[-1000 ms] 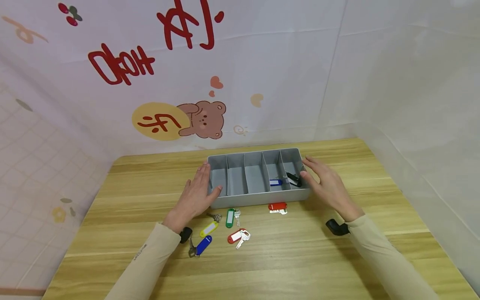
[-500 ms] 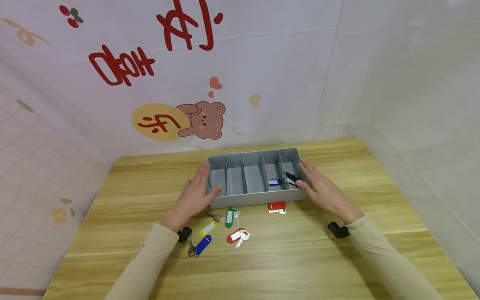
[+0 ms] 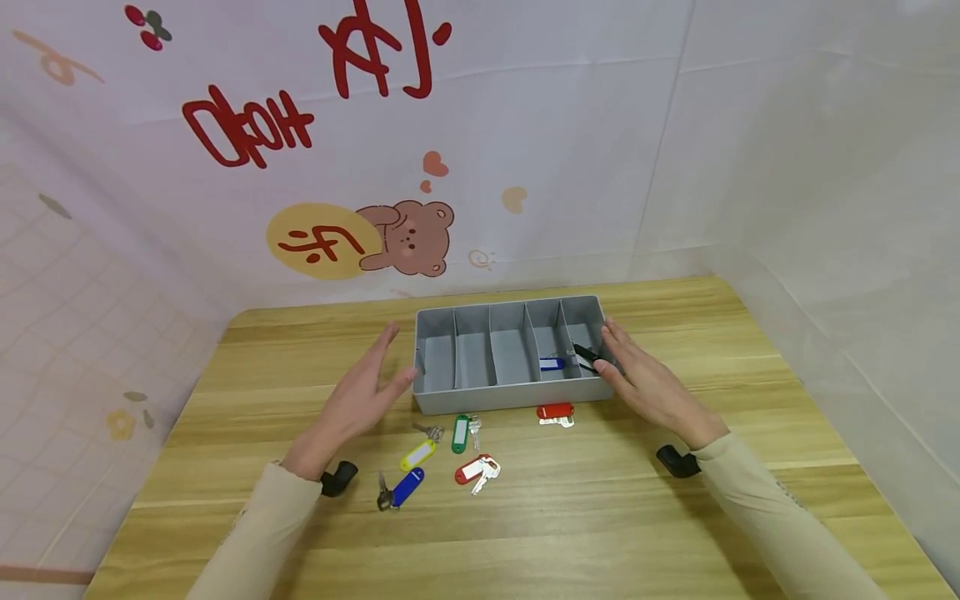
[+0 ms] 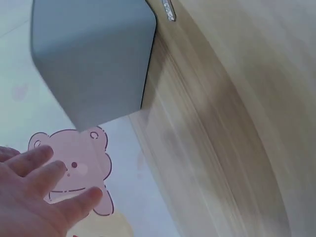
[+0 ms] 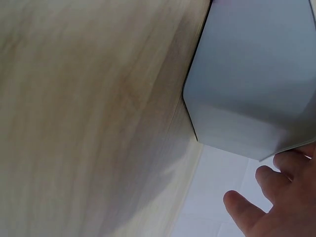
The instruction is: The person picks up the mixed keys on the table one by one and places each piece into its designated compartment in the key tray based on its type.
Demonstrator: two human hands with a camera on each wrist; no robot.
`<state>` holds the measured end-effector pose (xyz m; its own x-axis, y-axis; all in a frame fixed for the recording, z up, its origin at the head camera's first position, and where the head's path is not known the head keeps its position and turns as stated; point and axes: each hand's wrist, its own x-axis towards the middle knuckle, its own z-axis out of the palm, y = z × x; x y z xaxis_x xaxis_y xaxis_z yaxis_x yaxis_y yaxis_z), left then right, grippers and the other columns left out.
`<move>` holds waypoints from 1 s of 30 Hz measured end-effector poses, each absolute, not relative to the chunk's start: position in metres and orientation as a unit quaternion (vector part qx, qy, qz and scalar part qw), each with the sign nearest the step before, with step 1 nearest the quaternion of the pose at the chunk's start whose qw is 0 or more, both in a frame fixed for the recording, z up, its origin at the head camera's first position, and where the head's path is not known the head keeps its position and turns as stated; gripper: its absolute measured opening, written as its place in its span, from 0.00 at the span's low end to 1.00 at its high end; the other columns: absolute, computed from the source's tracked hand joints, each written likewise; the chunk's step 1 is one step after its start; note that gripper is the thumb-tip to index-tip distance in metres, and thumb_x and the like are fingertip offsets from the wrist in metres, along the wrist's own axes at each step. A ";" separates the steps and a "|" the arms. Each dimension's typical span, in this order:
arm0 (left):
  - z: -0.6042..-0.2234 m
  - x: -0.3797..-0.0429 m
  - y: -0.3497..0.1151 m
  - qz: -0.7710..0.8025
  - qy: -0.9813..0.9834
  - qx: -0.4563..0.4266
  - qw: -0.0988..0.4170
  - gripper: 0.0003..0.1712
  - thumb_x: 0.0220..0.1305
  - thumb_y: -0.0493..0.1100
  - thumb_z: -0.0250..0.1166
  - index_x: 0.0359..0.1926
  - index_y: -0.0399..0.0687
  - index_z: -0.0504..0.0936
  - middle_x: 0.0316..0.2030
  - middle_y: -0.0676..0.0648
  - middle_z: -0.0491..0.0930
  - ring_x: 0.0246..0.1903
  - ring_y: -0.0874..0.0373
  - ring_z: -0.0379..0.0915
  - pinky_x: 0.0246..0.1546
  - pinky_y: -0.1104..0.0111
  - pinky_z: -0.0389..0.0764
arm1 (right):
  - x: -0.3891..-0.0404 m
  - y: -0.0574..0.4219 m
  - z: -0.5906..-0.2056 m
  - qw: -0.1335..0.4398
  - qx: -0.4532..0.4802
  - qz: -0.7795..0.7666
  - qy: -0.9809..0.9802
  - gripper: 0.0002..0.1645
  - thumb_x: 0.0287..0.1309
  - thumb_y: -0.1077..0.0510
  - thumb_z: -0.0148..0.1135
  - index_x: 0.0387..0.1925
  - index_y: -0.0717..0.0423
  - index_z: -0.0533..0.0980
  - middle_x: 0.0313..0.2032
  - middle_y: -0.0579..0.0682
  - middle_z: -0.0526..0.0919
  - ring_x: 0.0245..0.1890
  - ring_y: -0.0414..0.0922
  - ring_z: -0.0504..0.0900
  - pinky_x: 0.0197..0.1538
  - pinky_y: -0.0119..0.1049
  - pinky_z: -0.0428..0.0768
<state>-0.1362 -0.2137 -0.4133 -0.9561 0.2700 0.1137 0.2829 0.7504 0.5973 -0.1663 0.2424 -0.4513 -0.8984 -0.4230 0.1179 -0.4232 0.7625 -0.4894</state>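
My left hand (image 3: 349, 403) is kinda hovering off the grey tray (image 3: 517, 397) at 9 o'clock, right hand (image 3: 654, 385) touching at 3, both uncurled.

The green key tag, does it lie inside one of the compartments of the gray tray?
No, the green key tag lies on the table, outside the gray tray.

Left hand (image 3: 354, 400) slanting forward, fingers straight, thumb apart; right hand (image 3: 652, 379) angled inward, fingers loosely extended
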 end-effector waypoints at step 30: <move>-0.434 -0.056 -0.252 -0.335 -0.896 -0.284 -0.065 0.24 0.65 0.45 0.74 0.62 0.52 0.84 0.59 0.55 0.83 0.60 0.49 0.77 0.57 0.47 0.79 | -0.166 0.241 -0.447 -0.001 0.226 0.254 -0.940 0.43 0.81 0.41 0.45 0.80 0.65 0.51 0.82 0.58 0.45 0.80 0.62 0.48 0.75 0.62 0.54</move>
<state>-0.0563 -0.2516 -0.4342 -0.8297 0.5534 0.0735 0.4661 0.6142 0.6368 -0.1663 0.2412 -0.4472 -0.8980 -0.4251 0.1134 -0.4243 0.7687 -0.4786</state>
